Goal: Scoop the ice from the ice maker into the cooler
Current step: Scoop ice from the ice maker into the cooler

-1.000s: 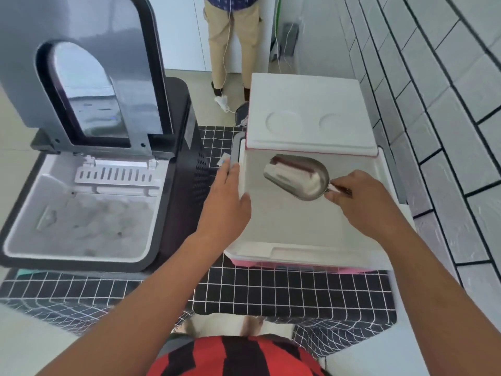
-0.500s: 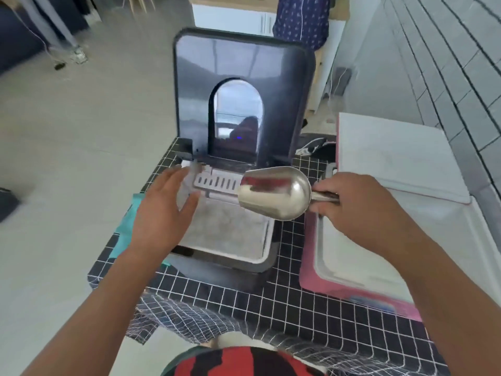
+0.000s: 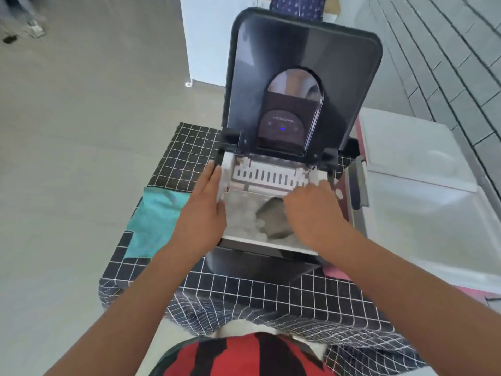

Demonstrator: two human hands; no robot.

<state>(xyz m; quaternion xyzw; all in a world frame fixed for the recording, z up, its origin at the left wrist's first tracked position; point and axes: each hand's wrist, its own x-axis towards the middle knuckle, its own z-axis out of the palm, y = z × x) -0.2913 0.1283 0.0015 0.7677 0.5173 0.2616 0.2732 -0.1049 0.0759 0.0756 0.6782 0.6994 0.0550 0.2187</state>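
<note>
- Nearest, at 6 o'clock, a red-and-black striped garment [image 3: 244,356] fills the bottom edge, with the black grid-pattern tablecloth [image 3: 271,294] beyond it.
- The left hand [image 3: 203,210] lies flat, fingers straight, against the ice maker [image 3: 298,77] bin's 9 o'clock wall.
- The right hand [image 3: 314,213] curls around the metal scoop [image 3: 273,221], whose bowl sits in the ice [image 3: 241,213].
- A teal cloth [image 3: 151,221] lies at 9 o'clock.
- The open white cooler [image 3: 423,213] stands at 3 o'clock.
- The ice maker's lid stands upright at 12 o'clock.
</note>
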